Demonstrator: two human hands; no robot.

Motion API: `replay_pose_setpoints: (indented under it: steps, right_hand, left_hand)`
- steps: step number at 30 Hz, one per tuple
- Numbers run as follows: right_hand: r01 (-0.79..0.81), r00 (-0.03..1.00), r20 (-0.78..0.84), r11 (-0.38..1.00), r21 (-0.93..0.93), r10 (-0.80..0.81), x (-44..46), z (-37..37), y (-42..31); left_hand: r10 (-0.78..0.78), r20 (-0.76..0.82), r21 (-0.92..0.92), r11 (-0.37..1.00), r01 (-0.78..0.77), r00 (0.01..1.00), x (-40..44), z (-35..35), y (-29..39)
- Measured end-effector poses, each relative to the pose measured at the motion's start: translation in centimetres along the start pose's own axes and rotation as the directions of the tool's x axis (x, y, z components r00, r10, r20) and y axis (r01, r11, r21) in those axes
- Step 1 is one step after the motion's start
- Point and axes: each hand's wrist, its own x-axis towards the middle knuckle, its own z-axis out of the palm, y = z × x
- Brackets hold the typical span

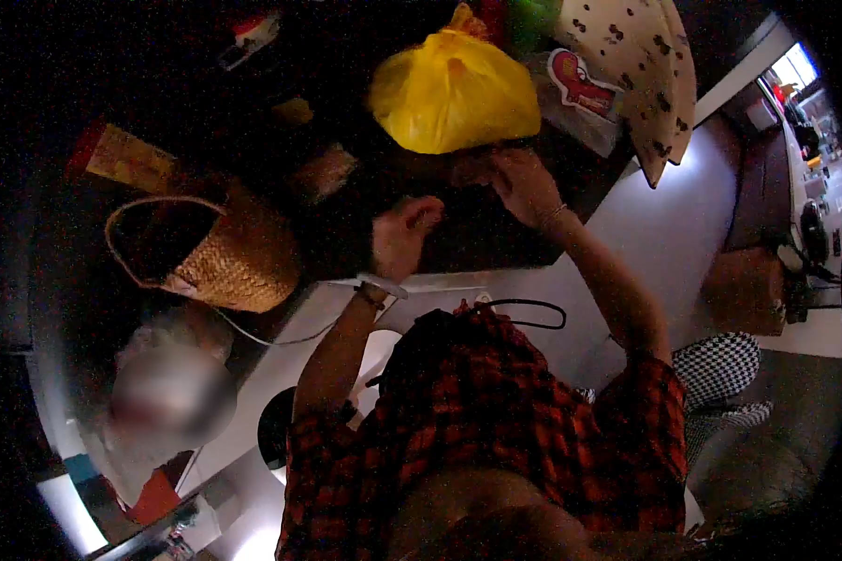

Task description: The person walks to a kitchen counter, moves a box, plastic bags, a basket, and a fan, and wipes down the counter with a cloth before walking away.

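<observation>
My left hand (403, 237) is over the dark table's front edge, its fingers curled together; whatever they hold, if anything, is too dark to make out. Farther right, my right hand (519, 184) has bent fingers beside a small dim object that I cannot identify, just below a yellow plastic bag (454, 92). The bag is full and gathered at its top. A small packet (326, 174) lies left of the hands, above my left hand. The two hands are apart.
A woven basket (243, 254) with a looped handle stands at the left, near a yellow-and-red packet (129, 159). Spotted fabric (641, 70) and a clear packet with a red label (585, 86) lie at the upper right. A brown box (745, 290) is farther right.
</observation>
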Motion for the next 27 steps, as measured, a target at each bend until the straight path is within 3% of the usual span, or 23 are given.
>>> replay_pose_setpoints:
  steps: [1, 3, 7, 8, 9, 10, 11, 13, 14, 15, 17, 20, 22, 23, 24, 26, 27]
  right_hand:
    - [0.005, 0.999, -0.035, 0.995, -0.102, -0.009, -0.4, 0.3, -1.0]
    - [0.079, 0.995, -0.051, 0.984, -0.157, -0.088, -0.5, 1.0, -2.8]
    - [0.172, 0.984, 0.002, 0.963, -0.21, -0.176, -1.0, 1.2, -5.8]
    - [0.184, 0.983, 0.025, 0.961, -0.207, -0.182, -0.7, 0.7, -6.1]
    - [0.22, 0.961, 0.158, 0.973, 0.064, -0.227, 0.2, -1.2, -5.5]
    - [0.228, 0.938, 0.217, 0.953, 0.201, -0.27, 0.7, -1.3, -5.5]
    - [0.213, 0.91, 0.274, 0.918, 0.335, -0.311, 1.2, -1.4, -5.5]
    - [0.231, 0.965, -0.157, 0.966, 0.119, -0.211, 1.6, 0.8, -6.2]
    - [0.236, 0.963, -0.157, 0.965, 0.118, -0.217, 1.3, 1.9, -6.8]
    - [0.275, 0.944, -0.185, 0.961, -0.02, -0.274, 0.7, 2.8, -8.1]
    - [0.302, 0.921, -0.204, 0.938, -0.168, -0.333, -0.9, 2.8, -10.0]
    - [0.372, 0.926, 0.006, 0.91, -0.185, -0.378, -3.9, 2.5, -10.5]
    - [0.418, 0.908, 0.058, 0.9, -0.124, -0.414, -6.1, 4.1, -7.4]
    - [0.427, 0.904, 0.063, 0.895, -0.126, -0.423, -5.0, 1.5, -5.9]
    - [0.481, 0.786, 0.233, 0.803, 0.351, -0.572, -2.7, -2.7, -4.6]
    - [0.33, 0.603, 0.29, 0.563, 0.757, -0.743, -1.6, -3.8, -4.6]
    - [0.338, 0.873, 0.169, 0.818, 0.466, -0.457, -1.8, -1.7, -5.0]
  left_hand:
    - [-0.124, -0.057, -0.046, 0.991, 0.122, 0.991, -0.2, -1.1, 0.2]
    - [-0.137, -0.093, -0.424, 0.902, 0.085, 0.986, -0.5, -3.1, -0.5]
    - [-0.201, -0.195, -0.54, 0.839, 0.066, 0.96, -1.6, -4.4, 0.5]
    - [-0.13, -0.242, -0.57, 0.821, -0.032, 0.962, -1.9, -4.4, 0.2]
    - [-0.061, -0.289, -0.593, 0.795, -0.129, 0.955, -2.1, -4.5, 0.1]
    - [-0.064, -0.298, -0.588, 0.798, -0.131, 0.952, -2.3, -4.5, 0.2]
    - [-0.062, -0.32, -0.673, 0.718, -0.181, 0.945, -2.5, -4.6, 0.3]
    - [-0.065, -0.36, -0.738, 0.63, -0.242, 0.931, -3.1, -5.0, 0.7]
    - [-0.05, -0.374, -0.608, 0.767, -0.204, 0.926, -3.4, -5.1, 0.9]
    - [-0.033, -0.383, -0.456, 0.876, -0.158, 0.923, -3.5, -5.2, 1.1]
    - [-0.004, -0.419, -0.439, 0.876, -0.199, 0.908, -3.4, -5.0, 0.6]
    - [0.069, -0.456, -0.364, 0.895, -0.256, 0.888, -3.2, -4.8, -0.3]
    - [0.108, -0.47, -0.3, 0.914, -0.274, 0.876, -3.3, -5.1, -1.3]
    - [0.068, -0.449, -0.28, 0.936, -0.212, 0.891, -3.6, -5.2, -2.1]
    - [0.022, -0.427, -0.259, 0.955, -0.145, 0.904, -4.0, -5.5, -2.6]
    - [0.005, -0.443, -0.236, 0.964, -0.122, 0.897, -5.3, -6.4, -2.5]
    - [-0.003, -0.459, -0.213, 0.971, -0.106, 0.889, -5.9, -6.6, -2.3]
